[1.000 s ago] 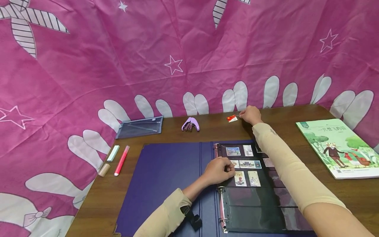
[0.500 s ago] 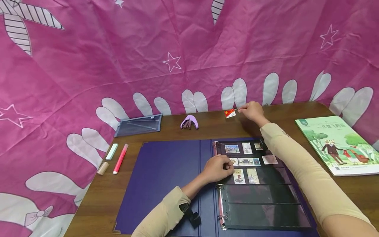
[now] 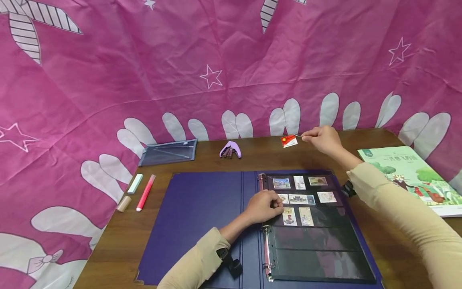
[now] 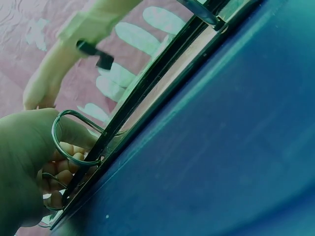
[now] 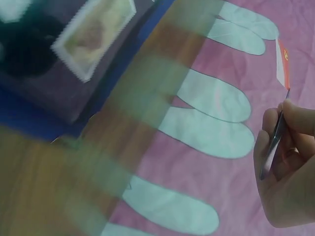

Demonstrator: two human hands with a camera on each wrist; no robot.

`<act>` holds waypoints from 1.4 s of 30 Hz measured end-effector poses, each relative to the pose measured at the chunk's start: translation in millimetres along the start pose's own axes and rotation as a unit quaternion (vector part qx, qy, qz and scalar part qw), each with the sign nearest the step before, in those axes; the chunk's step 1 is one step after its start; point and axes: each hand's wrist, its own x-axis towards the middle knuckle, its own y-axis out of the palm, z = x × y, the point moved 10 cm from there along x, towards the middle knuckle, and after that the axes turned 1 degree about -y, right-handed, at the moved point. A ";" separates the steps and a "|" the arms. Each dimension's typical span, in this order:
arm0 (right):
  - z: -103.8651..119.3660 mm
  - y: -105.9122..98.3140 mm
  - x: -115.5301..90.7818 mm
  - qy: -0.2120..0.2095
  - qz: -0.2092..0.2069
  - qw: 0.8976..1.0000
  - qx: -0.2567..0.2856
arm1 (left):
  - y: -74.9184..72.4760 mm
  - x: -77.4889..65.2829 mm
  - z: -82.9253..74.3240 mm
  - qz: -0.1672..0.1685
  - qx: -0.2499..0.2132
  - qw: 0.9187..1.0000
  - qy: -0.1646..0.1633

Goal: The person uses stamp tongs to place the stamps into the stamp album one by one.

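Note:
My right hand pinches a pair of metal tweezers beyond the album's far edge. A small red and white stamp with a yellow emblem is at the tweezer tips, held up in the right wrist view. A dark blue ring-binder stamp album lies spread on the table. Its black pocket page carries several stamps in the upper rows. My left hand rests on the page's inner edge with fingers loosely curled, next to a metal ring in the left wrist view.
Left of the album lie a red marker, a pale green stick and a tan cylinder. Behind stand a zip pouch and a purple clip-like tool. A green picture book lies right, partly under my sleeve.
My right hand and forearm have shifted right, uncovering the page's right-hand stamps. The stamp at the tweezers has moved slightly right and shows more fully. My left hand stays in place.

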 end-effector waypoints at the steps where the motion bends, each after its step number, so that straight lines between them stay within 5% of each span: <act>1: -1.8 -5.0 -6.9 0.001 0.001 1.000 0.002 | 0.2 0.6 -0.8 -0.001 0.000 1.000 0.002; 12: -16.9 -29.0 -72.0 -0.026 0.011 0.999 -0.023 | 1.0 1.8 -1.3 -0.004 -0.014 1.000 0.011; 27: -57.8 0.9 -122.3 0.016 0.085 0.996 -0.037 | 1.0 2.0 -1.2 -0.006 -0.010 1.000 0.007; 42: -73.6 11.9 -152.7 0.035 0.147 0.987 -0.048 | 1.2 3.7 -2.3 -0.008 -0.017 1.000 0.005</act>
